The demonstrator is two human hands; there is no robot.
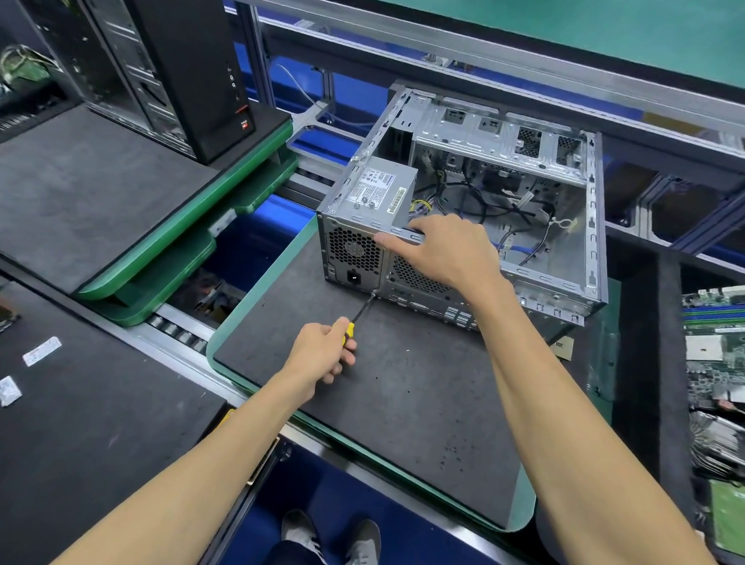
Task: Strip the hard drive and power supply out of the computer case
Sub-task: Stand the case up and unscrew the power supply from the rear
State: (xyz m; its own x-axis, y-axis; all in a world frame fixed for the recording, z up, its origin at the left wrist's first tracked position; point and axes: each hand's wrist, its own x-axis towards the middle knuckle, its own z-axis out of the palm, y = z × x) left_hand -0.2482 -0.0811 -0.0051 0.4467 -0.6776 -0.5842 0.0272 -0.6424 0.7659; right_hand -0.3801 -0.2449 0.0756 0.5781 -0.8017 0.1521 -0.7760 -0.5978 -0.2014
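Observation:
An open grey metal computer case (571,216) lies on its side on a dark mat (387,391). Its power supply (380,189), grey with a white label, sits in the near left corner; loose cables (499,210) fill the inside. No hard drive is plainly visible. My left hand (322,351) grips a yellow-and-black screwdriver (355,321), whose tip meets a screw on the case's rear panel below the power supply's socket. My right hand (441,250) rests on the case's top rear edge, thumb pointing left along the rail.
A black tower case (177,69) stands on a stacked green-edged tray (192,246) at the left. Circuit boards (724,354) and a heatsink lie in a bin at the right. A roller conveyor (182,335) runs between the trays. My shoes show below.

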